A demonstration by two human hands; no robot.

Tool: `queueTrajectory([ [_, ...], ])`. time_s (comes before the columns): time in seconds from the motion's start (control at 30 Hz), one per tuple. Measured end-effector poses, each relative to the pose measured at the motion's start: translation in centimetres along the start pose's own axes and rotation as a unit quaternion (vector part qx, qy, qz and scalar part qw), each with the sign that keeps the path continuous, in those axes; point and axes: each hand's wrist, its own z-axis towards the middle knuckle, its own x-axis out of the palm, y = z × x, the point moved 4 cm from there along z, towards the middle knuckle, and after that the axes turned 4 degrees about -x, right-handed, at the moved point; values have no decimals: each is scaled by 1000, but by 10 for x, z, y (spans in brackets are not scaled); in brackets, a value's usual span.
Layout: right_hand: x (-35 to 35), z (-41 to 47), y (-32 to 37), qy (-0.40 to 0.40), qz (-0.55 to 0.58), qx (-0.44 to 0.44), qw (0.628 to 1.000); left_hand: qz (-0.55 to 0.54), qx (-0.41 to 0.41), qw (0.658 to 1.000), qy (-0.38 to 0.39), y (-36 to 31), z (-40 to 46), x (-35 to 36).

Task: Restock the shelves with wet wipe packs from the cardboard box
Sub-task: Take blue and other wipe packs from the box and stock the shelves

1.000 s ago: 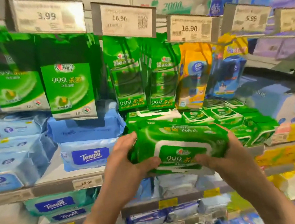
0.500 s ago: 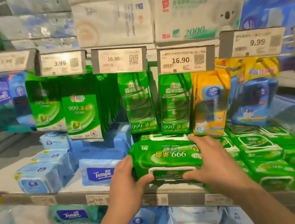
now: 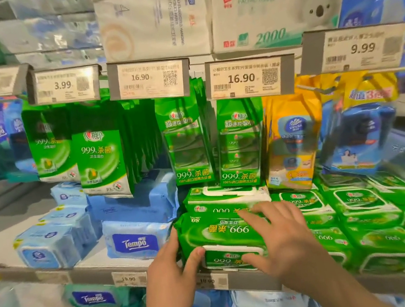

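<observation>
On the shelf front, a green pack of wet wipes lies flat, its print upside down to the camera: "999" and Chinese characters in yellow and white, a white-edged flap lid at its near end. It sits on top of another green pack and its near end reaches the shelf's lip, just above a 19.90 tag.

The left hand grips the pack's near left corner, thumb curled onto the front face, fingers hidden behind the side. The right hand rests on top with fingers spread and fairly straight, thumb against the near right edge by the lid.

Behind the pack a second stack of the same wipes lies touching it, so little room shows rearward. To the right, rows of like green packs fill the shelf just beside it. To the left, a blue Tempo pack stands near, with a narrow gap between; bare shelf shows further left, before small blue packs.

Above, hanging green sachets and green multipacks drop from hooks under price tags, their lower ends close over the rear stack. Yellow bags hang to the right.
</observation>
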Motion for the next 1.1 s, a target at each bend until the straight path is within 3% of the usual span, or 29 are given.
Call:
queueTrajectory([
  [0.13,14,1,2,-28,-23,-21,999,49,-18,999,14,-5,11,2],
  [0.43,20,-2,7,24,-52,11,998,58,-58,997,14,-16,-4,8],
  [0.63,10,-8,7,36,25,9,999,48,-101,991,73,-23,-39,2],
  [0.73,12,-14,9,20,18,9,1000,42,-150,985,70,-21,-62,-7],
  [0.9,13,-29,35,0,71,26,997,130,-239,957,104,0,-97,-34],
  [1.1,12,-58,103,-4,171,37,985,183,-268,945,26,33,-152,-106],
])
